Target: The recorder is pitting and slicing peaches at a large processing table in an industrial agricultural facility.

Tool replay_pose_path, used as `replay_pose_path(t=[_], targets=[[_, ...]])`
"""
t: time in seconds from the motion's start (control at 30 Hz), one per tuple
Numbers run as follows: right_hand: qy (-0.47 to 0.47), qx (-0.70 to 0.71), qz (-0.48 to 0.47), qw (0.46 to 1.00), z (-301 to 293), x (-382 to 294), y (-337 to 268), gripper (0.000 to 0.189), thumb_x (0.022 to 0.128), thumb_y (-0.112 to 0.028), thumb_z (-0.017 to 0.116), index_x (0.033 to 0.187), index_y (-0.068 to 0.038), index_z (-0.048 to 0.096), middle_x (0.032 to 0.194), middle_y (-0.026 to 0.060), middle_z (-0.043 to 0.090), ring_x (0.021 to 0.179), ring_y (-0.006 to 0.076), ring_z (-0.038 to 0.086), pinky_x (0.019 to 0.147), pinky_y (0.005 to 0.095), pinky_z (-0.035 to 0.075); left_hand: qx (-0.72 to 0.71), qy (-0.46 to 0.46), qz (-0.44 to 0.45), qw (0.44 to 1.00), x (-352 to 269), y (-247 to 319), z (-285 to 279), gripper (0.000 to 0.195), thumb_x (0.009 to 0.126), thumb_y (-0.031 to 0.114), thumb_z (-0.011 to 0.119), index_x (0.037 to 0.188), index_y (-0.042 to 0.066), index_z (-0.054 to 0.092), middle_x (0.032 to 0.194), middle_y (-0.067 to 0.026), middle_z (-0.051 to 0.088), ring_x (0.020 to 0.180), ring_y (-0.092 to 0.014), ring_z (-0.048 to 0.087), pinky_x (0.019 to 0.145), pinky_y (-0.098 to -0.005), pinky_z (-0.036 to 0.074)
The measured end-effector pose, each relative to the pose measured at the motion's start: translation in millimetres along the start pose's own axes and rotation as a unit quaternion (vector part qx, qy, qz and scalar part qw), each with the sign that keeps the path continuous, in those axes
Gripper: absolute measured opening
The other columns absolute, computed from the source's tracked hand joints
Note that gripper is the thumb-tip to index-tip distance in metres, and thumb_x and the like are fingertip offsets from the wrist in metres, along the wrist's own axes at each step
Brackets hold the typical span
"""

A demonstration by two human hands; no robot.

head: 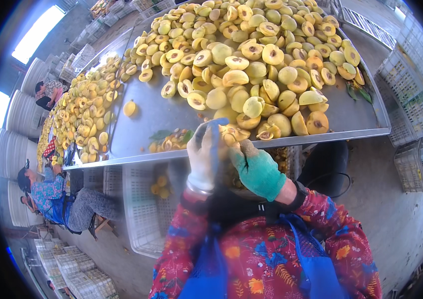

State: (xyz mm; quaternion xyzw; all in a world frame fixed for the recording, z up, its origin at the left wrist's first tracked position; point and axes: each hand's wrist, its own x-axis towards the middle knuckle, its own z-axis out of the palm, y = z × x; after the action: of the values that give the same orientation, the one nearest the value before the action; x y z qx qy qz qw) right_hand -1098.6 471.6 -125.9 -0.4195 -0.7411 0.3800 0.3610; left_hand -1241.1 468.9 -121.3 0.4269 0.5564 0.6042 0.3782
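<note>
My left hand (201, 151), in a white glove, is raised at the table's front edge with its fingers curled. A blurred blue strip (220, 122) runs along its inner side; whether that is a tool or part of the glove is unclear. My right hand (259, 170), in a green glove with soiled fingers, pinches a yellow stone-fruit piece (233, 133), which looks like peach. The two hands are close together around this piece. Behind them, a heap of halved yellow fruit (235, 63) covers much of the metal table (142, 129), many with brown hollows facing up.
Scraps and green leaves (170, 140) lie near the front edge. A white plastic crate (144, 209) stands below, left of me. Crates (413, 93) are stacked at right. A seated co-worker (48, 190) is at the far left, beside another fruit heap (88, 108).
</note>
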Motion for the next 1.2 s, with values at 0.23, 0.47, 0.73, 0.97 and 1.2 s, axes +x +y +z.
replay_pose_path(t=[0.23,0.47,0.73,0.97,1.2], targets=[[-0.078,-0.005,-0.074,0.994,-15.4,9.1,11.2,0.024,0.093,-0.025,0.052,0.09,-0.001,0.049,0.067,0.0199,0.057,0.059,0.0392,0.057,0.051,0.0462,0.043,0.058,-0.018,0.01,0.998,1.6,-1.8,2.9,0.035,0.099,0.024,0.045,0.106,-0.008,0.059,0.09,-0.0141,0.066,0.082,-0.019,0.064,0.075,-0.0277,0.051],[-0.025,0.244,0.111,0.963,22.7,-7.9,7.2,0.026,0.097,-0.025,0.048,0.093,0.0,0.052,0.066,0.0145,0.057,0.059,0.0261,0.056,0.054,0.0394,0.043,0.114,0.04,0.208,0.971,-4.2,-18.2,16.3,0.035,0.098,0.023,0.044,0.107,-0.008,0.058,0.088,-0.0128,0.066,0.076,-0.015,0.06,0.071,-0.0245,0.047],[-0.093,0.421,0.264,0.863,3.0,-13.5,-4.2,0.025,0.1,-0.031,0.042,0.097,-0.009,0.053,0.061,-0.002,0.048,0.045,0.0076,0.042,0.04,0.0252,0.036,0.123,-0.003,0.238,0.963,-5.5,-23.2,25.7,0.036,0.098,0.023,0.044,0.108,-0.009,0.056,0.093,-0.0123,0.066,0.081,-0.014,0.059,0.075,-0.026,0.047],[-0.128,0.458,0.317,0.82,-14.2,-2.2,2.3,0.028,0.1,-0.035,0.04,0.094,-0.01,0.052,0.06,-0.0005,0.047,0.043,0.0082,0.041,0.038,0.0246,0.034,0.107,-0.02,0.189,0.976,2.6,-19.2,34.8,0.021,0.091,0.008,0.052,0.106,-0.004,0.059,0.094,-0.0107,0.064,0.084,-0.016,0.06,0.077,-0.0266,0.047],[-0.235,0.644,0.355,0.636,-46.9,8.9,-5.6,0.044,0.094,-0.054,0.042,0.084,-0.013,0.052,0.053,-0.0044,0.039,0.036,0.0103,0.035,0.033,0.0234,0.029,0.077,-0.156,-0.027,0.984,21.2,14.9,39.9,0.028,0.087,0.02,0.063,0.108,0.001,0.064,0.092,-0.0054,0.067,0.078,-0.009,0.058,0.07,-0.0238,0.048]])
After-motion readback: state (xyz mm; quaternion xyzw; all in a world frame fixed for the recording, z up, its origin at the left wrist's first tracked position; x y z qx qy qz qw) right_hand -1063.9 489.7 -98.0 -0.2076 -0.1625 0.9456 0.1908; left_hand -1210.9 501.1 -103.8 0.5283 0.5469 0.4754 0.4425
